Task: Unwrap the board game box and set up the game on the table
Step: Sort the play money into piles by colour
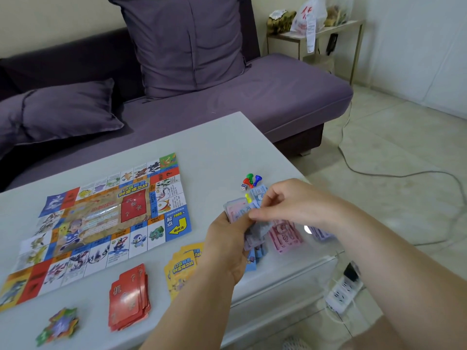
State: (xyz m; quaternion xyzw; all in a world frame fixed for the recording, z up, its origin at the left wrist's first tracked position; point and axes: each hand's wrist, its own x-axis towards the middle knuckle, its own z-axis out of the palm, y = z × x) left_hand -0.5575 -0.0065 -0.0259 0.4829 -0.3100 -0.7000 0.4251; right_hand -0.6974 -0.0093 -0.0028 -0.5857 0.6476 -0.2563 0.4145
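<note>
The stack of play money (236,210) is held above the right part of the desk (214,147). It is gripped from beneath by the left hand (227,246), whose fingers are curled round it. The uppermost note is pinched by the thumb and fingertips of the right hand (285,200). The hands are therefore together, both closed on the one stack.

Three sorted piles lie on the desk directly below and to the near side of the hands. A blue pile (251,262) is partly hidden under the left hand, a pink pile (286,237) lies beneath the right wrist, and a purple pile (319,233) lies near the right edge. The long axis of the pink pile is slanted toward the near right corner.

The coming move is judged to be a short downward placement. The pink and purple piles are nearer the right hand. The colour of the pinched note cannot be read with certainty.

The game board (101,223) is laid flat well to the left.
</note>
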